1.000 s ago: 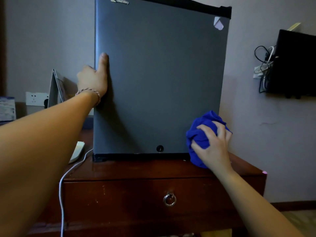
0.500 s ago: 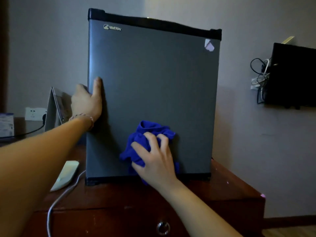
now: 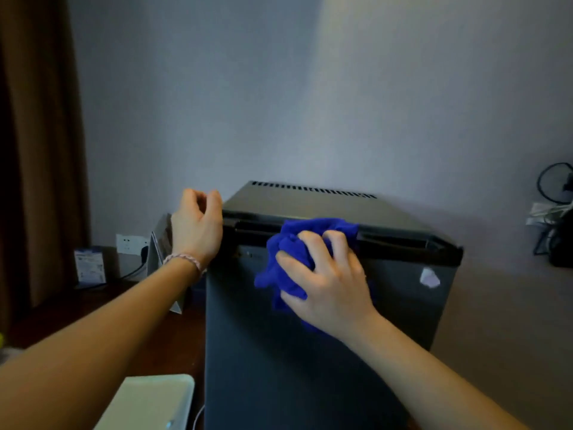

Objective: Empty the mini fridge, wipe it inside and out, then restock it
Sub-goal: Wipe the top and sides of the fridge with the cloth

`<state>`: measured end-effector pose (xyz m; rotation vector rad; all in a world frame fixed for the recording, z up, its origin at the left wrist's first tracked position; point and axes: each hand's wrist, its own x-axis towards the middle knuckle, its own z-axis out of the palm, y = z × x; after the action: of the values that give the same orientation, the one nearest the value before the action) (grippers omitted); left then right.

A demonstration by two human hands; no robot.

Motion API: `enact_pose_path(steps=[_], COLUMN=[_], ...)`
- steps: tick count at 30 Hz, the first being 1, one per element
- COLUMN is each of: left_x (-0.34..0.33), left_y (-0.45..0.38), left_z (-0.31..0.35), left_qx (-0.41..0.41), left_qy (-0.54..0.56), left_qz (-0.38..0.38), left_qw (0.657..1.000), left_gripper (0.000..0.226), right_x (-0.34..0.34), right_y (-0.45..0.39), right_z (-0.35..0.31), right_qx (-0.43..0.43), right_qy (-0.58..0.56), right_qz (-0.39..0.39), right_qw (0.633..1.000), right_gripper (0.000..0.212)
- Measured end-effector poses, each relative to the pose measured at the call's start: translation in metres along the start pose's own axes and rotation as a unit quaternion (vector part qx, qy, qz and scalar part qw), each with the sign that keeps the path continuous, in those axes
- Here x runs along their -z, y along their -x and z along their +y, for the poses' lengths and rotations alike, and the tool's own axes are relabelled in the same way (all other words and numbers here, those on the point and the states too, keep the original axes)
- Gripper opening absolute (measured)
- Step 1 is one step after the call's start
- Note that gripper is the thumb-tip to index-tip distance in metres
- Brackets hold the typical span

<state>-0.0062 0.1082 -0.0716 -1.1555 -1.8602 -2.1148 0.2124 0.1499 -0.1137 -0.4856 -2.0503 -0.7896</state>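
Observation:
The grey mini fridge [image 3: 403,305] stands with its door closed, its top and rear vent slots in view. My right hand [image 3: 328,280] grips a bunched blue cloth [image 3: 290,252] and presses it against the upper part of the door, at the black top trim. My left hand [image 3: 197,228] is at the fridge's top left corner, fingers loosely curled, its side against the edge. A torn white sticker [image 3: 429,277] sits near the door's upper right corner.
A dark wooden cabinet [image 3: 173,342] carries the fridge. A white flat device [image 3: 148,405] lies at the lower left, with a cable beside it. A folded stand card [image 3: 161,243], a wall socket [image 3: 130,243] and a small box [image 3: 90,265] are at the left. Cables hang at right [image 3: 555,193].
My right hand has carried the blue cloth from the bottom of the door up to its top edge. My left hand slid up the left edge to the top corner. The view rose.

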Motion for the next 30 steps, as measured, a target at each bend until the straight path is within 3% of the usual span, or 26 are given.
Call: enact_pose_path(steps=[2,4,8,11,14,23,27,30], left_x=[0.009,0.019,0.040,0.044,0.038,0.004,-0.016,-0.038], left_y=[-0.016,-0.034,-0.052,-0.063,-0.076,-0.139,-0.156,-0.154], left_z=[0.017,0.033,0.058,0.052,0.027,-0.031,-0.047,-0.044], left_qx=[0.025,0.040,0.044,0.049,0.049,0.066,0.067,0.026], left_qy=[-0.048,-0.097,-0.185,-0.209,-0.222,-0.153,-0.113,-0.121], left_qz=[-0.046,-0.120,-0.211,-0.240,-0.276,-0.346,-0.367,-0.385], left_qw=[0.997,0.987,0.959,0.947,0.934,0.923,0.921,0.915], left_gripper=[0.026,0.024,0.023,0.022,0.021,0.023,0.051,0.080], right_x=[0.016,0.029,0.021,-0.009,-0.048,-0.146,-0.167,-0.161], right_y=[-0.028,-0.067,-0.131,-0.154,-0.174,-0.231,-0.242,-0.242], right_z=[0.010,0.025,0.052,0.050,0.039,0.019,0.026,0.048], right_qx=[0.010,-0.066,-0.165,-0.199,-0.239,-0.303,-0.349,-0.407], right_qy=[-0.051,-0.114,-0.184,-0.243,-0.269,-0.232,-0.273,-0.371], right_qz=[-0.018,-0.045,-0.253,-0.332,-0.365,-0.385,-0.391,-0.390], right_qw=[0.998,0.990,0.936,0.889,0.858,0.840,0.807,0.738], right_gripper=[0.040,0.038,0.040,0.043,0.043,0.044,0.061,0.070])
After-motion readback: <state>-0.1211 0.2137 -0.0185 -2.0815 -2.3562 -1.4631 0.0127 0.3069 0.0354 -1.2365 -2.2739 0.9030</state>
